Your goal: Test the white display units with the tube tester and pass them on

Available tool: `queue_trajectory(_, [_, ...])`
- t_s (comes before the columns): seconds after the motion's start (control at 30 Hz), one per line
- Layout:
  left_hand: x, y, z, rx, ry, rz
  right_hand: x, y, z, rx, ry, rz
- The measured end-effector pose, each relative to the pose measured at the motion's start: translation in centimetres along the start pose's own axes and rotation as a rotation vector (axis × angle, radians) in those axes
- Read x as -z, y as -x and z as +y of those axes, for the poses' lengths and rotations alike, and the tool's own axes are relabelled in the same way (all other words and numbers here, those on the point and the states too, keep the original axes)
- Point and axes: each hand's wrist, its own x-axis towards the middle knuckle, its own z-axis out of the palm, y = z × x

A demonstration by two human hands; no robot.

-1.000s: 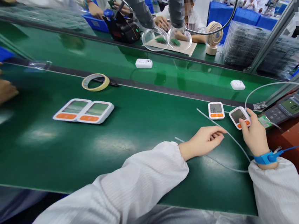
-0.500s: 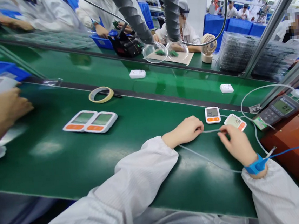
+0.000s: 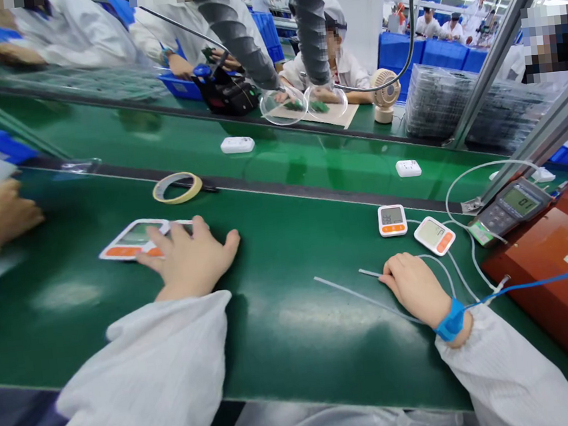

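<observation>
My left hand [image 3: 190,259] lies with fingers spread over two side-by-side white devices with screens and orange buttons; the left device [image 3: 133,241] shows more, and the right one is mostly covered. Between thumb and fingers, my right hand [image 3: 414,287] pinches a thin pale tube [image 3: 369,272] close to its free end. A second thin tube [image 3: 352,293] lies on the green bench, its loose end to the left. Beyond my right hand sit an upright-facing display device [image 3: 392,220] and a tilted one [image 3: 435,235], both with tubes behind them. A blue wrist strap [image 3: 452,321] circles my right wrist.
A grey handheld meter [image 3: 509,210] leans by a reddish-brown box [image 3: 556,274] at right. A tape roll [image 3: 177,188] lies near the dark bench strip. White parts [image 3: 237,144] rest on the green belt. At far left, a co-worker's hand [image 3: 1,220] holds a white device.
My left hand has left the tube and moved left onto the paired devices. My right hand has drawn the tube nearer to me, away from the tilted device. The view has shifted slightly.
</observation>
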Motion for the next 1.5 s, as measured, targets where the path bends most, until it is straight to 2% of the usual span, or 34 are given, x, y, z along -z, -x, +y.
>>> queue_trajectory(0.03, [0.0, 0.0, -0.4, 0.022, -0.062, -0.062, -0.1, 0.0, 0.1, -0.012, -0.007, 0.004])
queue_trajectory(0.1, [-0.3, 0.6, -0.2, -0.059, -0.115, -0.133, -0.2, 0.0, 0.2, -0.03, -0.026, 0.01])
queue_trajectory(0.17, [-0.7, 1.5, 0.7, -0.195, -0.099, -0.112, -0.3, 0.0, 0.3, -0.036, -0.051, 0.011])
queue_trajectory(0.23, [-1.3, 1.9, 1.6, -0.252, -0.059, -0.045, -0.3, 0.1, 0.4, -0.029, -0.072, 0.012])
queue_trajectory(0.3, [-1.9, 1.5, 2.0, -0.247, -0.028, -0.021, -0.2, 0.2, 0.5, -0.009, -0.077, 0.009])
queue_trajectory(0.4, [-2.8, 0.0, 2.1, -0.235, 0.057, -0.071, -0.4, 0.3, 0.7, 0.049, -0.083, 0.013])
queue_trajectory(0.47, [-3.3, -0.8, 2.8, -0.27, 0.182, -0.105, -0.6, 0.3, 0.9, 0.085, -0.117, 0.078])
queue_trajectory(0.53, [-3.8, -0.6, 4.6, -0.356, 0.416, -0.171, -0.7, 0.3, 1.1, 0.099, -0.154, 0.166])
queue_trajectory(0.6, [-4.2, 0.8, 7.6, -0.433, 0.779, -0.285, -0.6, 0.3, 1.3, 0.095, -0.186, 0.251])
queue_trajectory(0.67, [-4.3, 3.2, 11.1, -0.327, 1.202, -0.379, 0.0, 0.5, 1.3, 0.094, -0.23, 0.365])
queue_trajectory(0.73, [-4.0, 6.3, 14.3, -0.156, 1.571, -0.552, 0.8, 0.6, 1.0, 0.101, -0.283, 0.512])
queue_trajectory(0.8, [-3.4, 9.2, 16.5, -0.012, 1.828, -0.722, 1.6, 0.8, 0.7, 0.097, -0.312, 0.626])
queue_trajectory(0.83, [-3.1, 10.4, 17.1, 0.03, 1.912, -0.853, 1.9, 0.9, 0.4, 0.093, -0.318, 0.658])
queue_trajectory(0.9, [-2.7, 12.2, 17.3, 0.062, 1.961, -1.094, 2.2, 1.1, 0.0, 0.096, -0.328, 0.671])
queue_trajectory(0.97, [-2.6, 12.9, 16.9, 0.049, 1.93, -1.22, 2.2, 1.3, -0.4, 0.129, -0.346, 0.622])
queue_trajectory(1.1, [-2.7, 12.6, 16.0, -0.024, 1.794, -1.268, 1.9, 1.4, -0.7, 0.189, -0.388, 0.529])
queue_trajectory(1.2, [-2.3, 12.2, 15.9, -0.137, 1.699, -1.311, 2.1, 1.5, -0.8, 0.196, -0.396, 0.51])
queue_trajectory(1.3, [-1.9, 12.3, 16.0, -0.216, 1.692, -1.318, 2.4, 1.6, -1.0, 0.188, -0.387, 0.499])
queue_trajectory(1.5, [-1.6, 12.4, 16.0, -0.259, 1.691, -1.296, 2.7, 1.7, -0.9, 0.133, -0.371, 0.51])
